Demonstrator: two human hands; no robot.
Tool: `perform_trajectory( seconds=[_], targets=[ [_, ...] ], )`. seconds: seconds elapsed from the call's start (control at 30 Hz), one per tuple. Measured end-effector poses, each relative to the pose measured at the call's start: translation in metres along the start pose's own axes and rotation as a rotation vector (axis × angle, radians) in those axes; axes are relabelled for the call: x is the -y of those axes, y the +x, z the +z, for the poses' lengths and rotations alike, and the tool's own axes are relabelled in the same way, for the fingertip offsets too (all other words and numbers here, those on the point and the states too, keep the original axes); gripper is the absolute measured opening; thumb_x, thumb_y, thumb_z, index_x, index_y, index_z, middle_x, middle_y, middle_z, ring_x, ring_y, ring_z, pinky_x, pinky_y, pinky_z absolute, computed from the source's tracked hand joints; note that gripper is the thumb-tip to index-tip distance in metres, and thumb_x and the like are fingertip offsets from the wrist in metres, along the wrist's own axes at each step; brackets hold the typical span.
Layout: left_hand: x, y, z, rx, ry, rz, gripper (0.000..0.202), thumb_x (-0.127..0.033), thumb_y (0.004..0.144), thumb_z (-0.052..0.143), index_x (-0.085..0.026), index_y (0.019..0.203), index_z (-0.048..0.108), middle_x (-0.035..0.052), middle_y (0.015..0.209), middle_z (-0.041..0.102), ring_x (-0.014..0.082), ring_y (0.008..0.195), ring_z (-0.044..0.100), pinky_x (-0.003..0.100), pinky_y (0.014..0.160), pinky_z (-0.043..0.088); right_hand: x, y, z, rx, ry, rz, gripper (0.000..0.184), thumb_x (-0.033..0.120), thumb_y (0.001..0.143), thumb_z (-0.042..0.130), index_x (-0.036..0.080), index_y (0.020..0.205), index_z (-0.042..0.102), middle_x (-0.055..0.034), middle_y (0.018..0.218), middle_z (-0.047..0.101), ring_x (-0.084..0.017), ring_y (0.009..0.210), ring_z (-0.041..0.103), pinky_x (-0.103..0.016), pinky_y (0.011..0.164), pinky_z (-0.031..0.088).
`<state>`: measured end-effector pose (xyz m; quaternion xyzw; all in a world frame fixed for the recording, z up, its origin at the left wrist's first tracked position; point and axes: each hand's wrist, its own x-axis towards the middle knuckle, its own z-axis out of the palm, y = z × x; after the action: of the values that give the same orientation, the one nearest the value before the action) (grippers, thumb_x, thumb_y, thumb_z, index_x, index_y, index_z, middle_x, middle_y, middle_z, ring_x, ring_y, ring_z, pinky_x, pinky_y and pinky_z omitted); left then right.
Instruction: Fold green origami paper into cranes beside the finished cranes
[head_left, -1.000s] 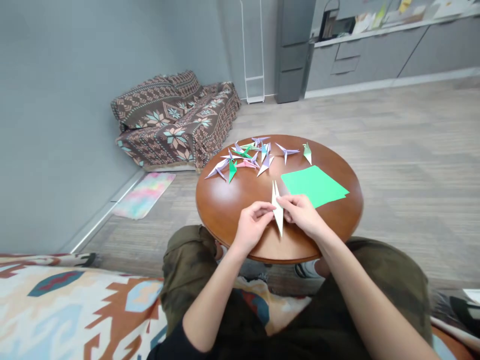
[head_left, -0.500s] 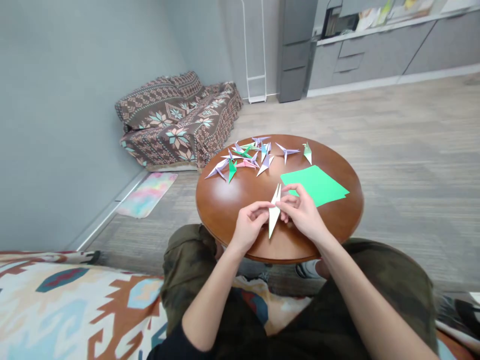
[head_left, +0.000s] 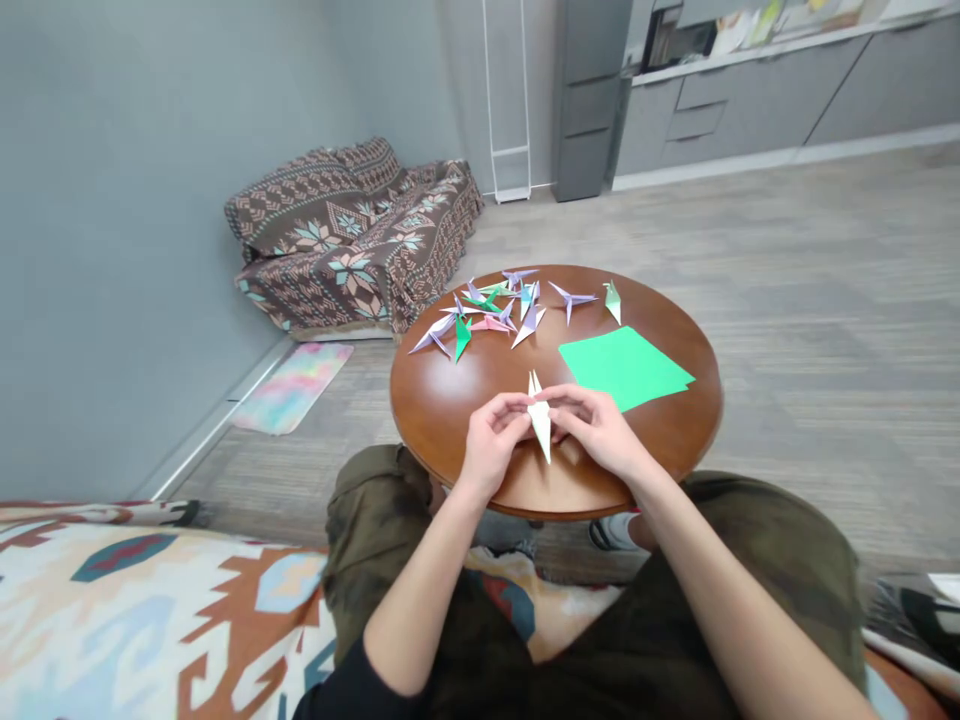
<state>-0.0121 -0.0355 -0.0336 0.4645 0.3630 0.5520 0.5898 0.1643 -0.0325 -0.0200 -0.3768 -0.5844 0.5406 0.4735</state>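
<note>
Both hands meet over the near part of the round wooden counter [head_left: 450, 400]: the left hand [head_left: 491, 450] and the right hand [head_left: 600, 430] are each closed in a fingertip pinch on one pale folded paper [head_left: 538, 425], left from its left side, right from its right. The paper is a narrow pointed shape. Two slim tips stand up away from the person and one long point hangs down toward the counter's near edge, so it sits just above the wood, between the two hands. Gripping it from both sides at its middle probably steadies the layers and leaves the points free. Just beyond the right hand lie flat green sheets [head_left: 622, 365], close enough to reach. Across the far side, well apart from the hands, a cluster of folded pieces [head_left: 487, 315] in purple, green and pink lies loose, with a purple piece [head_left: 571, 298] and a pale green piece [head_left: 614, 300] further right. No box or tray shows here; everything rests directly on the wood.
</note>
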Motion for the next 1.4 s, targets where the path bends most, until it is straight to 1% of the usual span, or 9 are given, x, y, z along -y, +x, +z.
perform_trajectory(
  seconds=[0.13,0.3,0.4,0.53,0.73,0.87,1.07,1.2,1.4],
  targets=[
    [-0.0033,-0.0011,0.0033,-0.011,0.006,-0.011,0.024,-0.028,0.074,0.085,-0.015,0.091,0.074,0.004,0.088,0.076,0.0155,0.075,0.072,0.027,0.071,0.061,0.0007,-0.001,-0.0015,0.045,0.004,-0.005,0.025,0.029,0.086,0.067,0.02,0.107,0.075,-0.0037,0.08,0.077,-0.021,0.074,0.072,-0.034,0.07,0.058],
    [-0.0039,-0.0008,0.0055,-0.051,-0.015,-0.027,0.024,-0.033,0.077,0.085,-0.016,0.087,0.071,0.0027,0.084,0.075,0.0136,0.07,0.07,0.026,0.066,0.061,-0.0001,-0.0001,0.0002,0.077,0.018,0.002,0.028,0.028,0.084,0.068,0.02,0.109,0.075,-0.0038,0.08,0.077,-0.022,0.078,0.073,-0.033,0.07,0.058],
    [-0.0036,-0.0003,0.0053,-0.053,-0.019,-0.031,0.025,-0.034,0.077,0.085,-0.015,0.086,0.071,0.0021,0.081,0.074,0.0128,0.067,0.069,0.025,0.064,0.061,-0.0007,0.0003,0.0004,0.08,0.027,0.015,0.027,0.027,0.083,0.07,0.02,0.109,0.075,-0.0057,0.089,0.079,-0.022,0.082,0.073,-0.031,0.067,0.058],
    [-0.0042,-0.0004,0.0047,-0.045,-0.02,-0.028,0.025,-0.033,0.077,0.085,-0.015,0.086,0.07,0.0009,0.081,0.073,0.0122,0.07,0.069,0.024,0.067,0.06,-0.0013,-0.0002,-0.0014,0.092,0.054,0.027,0.026,0.033,0.086,0.067,0.018,0.107,0.076,-0.0078,0.095,0.08,-0.02,0.079,0.074,-0.03,0.064,0.059],
    [-0.0035,-0.0006,0.0028,-0.023,-0.01,-0.035,0.027,-0.033,0.075,0.086,-0.016,0.089,0.069,0.0018,0.084,0.073,0.0139,0.073,0.07,0.025,0.069,0.06,-0.0021,-0.0002,0.0033,0.049,0.05,0.042,0.023,0.029,0.082,0.075,0.019,0.103,0.074,-0.0062,0.09,0.081,-0.019,0.078,0.075,-0.027,0.063,0.058],
    [-0.0014,0.0,0.0006,-0.01,0.011,-0.036,0.028,-0.033,0.076,0.086,-0.016,0.091,0.069,0.0021,0.085,0.074,0.0146,0.074,0.07,0.027,0.071,0.06,-0.003,0.0005,0.0061,-0.009,0.059,0.054,0.022,0.038,0.083,0.078,0.019,0.095,0.073,-0.0056,0.087,0.08,-0.017,0.069,0.073,-0.025,0.056,0.056],
    [-0.0044,-0.0006,0.0031,0.02,0.06,-0.029,0.029,-0.032,0.074,0.089,-0.015,0.089,0.071,0.0014,0.083,0.073,0.014,0.074,0.07,0.025,0.073,0.058,-0.0049,0.0022,0.0048,-0.089,0.082,0.074,0.032,0.048,0.077,0.084,0.019,0.081,0.072,-0.0017,0.067,0.074,-0.012,0.049,0.062,-0.023,0.045,0.05],
    [-0.0046,-0.0003,0.0046,0.01,0.055,-0.059,0.029,-0.037,0.077,0.087,-0.015,0.088,0.071,0.0017,0.081,0.074,0.0145,0.071,0.071,0.027,0.073,0.058,-0.0058,0.0026,0.0034,-0.098,0.091,0.087,0.035,0.05,0.073,0.087,0.018,0.08,0.072,-0.0017,0.065,0.073,-0.012,0.049,0.062,-0.023,0.044,0.049],
    [-0.0002,0.0014,-0.0001,0.024,0.023,-0.062,0.031,-0.037,0.076,0.088,-0.015,0.089,0.071,0.0027,0.084,0.075,0.0154,0.074,0.072,0.027,0.075,0.058,-0.0062,0.0027,0.0013,-0.088,0.105,0.065,0.039,0.053,0.074,0.087,0.018,0.083,0.071,-0.0004,0.065,0.07,-0.012,0.053,0.062,-0.024,0.05,0.054]
  ],
)
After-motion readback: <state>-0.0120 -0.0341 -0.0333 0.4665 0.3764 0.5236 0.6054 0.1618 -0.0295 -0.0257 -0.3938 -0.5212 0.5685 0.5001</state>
